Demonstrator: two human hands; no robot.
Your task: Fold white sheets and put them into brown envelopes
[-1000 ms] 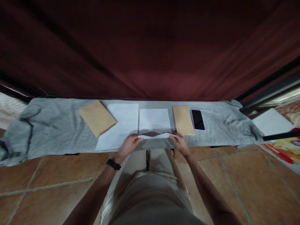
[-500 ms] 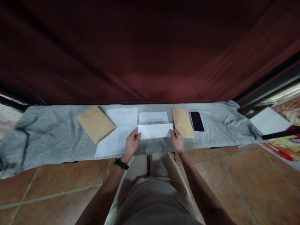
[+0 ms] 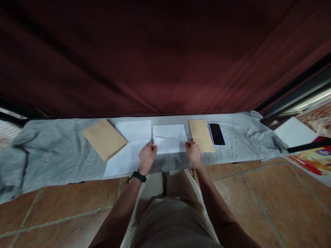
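A white sheet of paper [image 3: 169, 138] lies on a grey cloth [image 3: 57, 151], its near part folded up over the far part. My left hand [image 3: 147, 157] pinches the fold's left end and my right hand [image 3: 193, 151] pinches its right end. A black watch sits on my left wrist. Left of the folded sheet lie two overlapping white sheets [image 3: 130, 144] and a brown envelope [image 3: 104, 139]. A second, narrower brown envelope [image 3: 201, 135] lies just right of it.
A dark phone [image 3: 216, 134] lies face up right of the narrow envelope. A dark red curtain [image 3: 165, 58] hangs behind the cloth. More white paper [image 3: 293, 132] and a colourful printed sheet [image 3: 311, 162] are at the far right. Brown floor tiles [image 3: 51, 199] lie below.
Both hands carried the sheet's near edge away from me and laid it over the far part; the fold now sits flatter and the hands have drawn closer together.
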